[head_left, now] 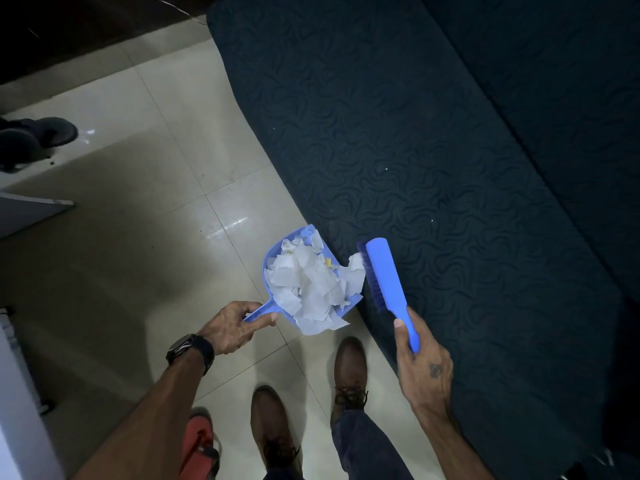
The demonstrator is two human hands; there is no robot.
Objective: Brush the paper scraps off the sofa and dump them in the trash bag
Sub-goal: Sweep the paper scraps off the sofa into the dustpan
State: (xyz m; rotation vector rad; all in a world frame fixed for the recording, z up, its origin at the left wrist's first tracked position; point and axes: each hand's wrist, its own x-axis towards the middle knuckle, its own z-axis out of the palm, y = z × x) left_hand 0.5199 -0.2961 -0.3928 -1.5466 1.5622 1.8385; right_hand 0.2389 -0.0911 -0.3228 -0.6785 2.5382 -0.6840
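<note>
A blue dustpan [273, 251] hangs over the floor at the sofa's front edge, heaped with white paper scraps [308, 285]. My left hand [232, 327] grips its handle. My right hand [420, 358] holds a blue brush [384, 275] by its handle. The brush lies over the edge of the dark sofa seat [415, 133], bristles turned toward the pan. One scrap [355, 263] sits between the bristles and the pan's lip. A few tiny white specks [386, 169] dot the seat. No trash bag is visible.
Pale floor tiles [145, 237] spread to the left. My two brown shoes [273, 427] stand below the pan, with a red object [197, 441] beside them. Dark shoes [38, 136] lie at far left, and a white unit [14, 393] stands at the lower left.
</note>
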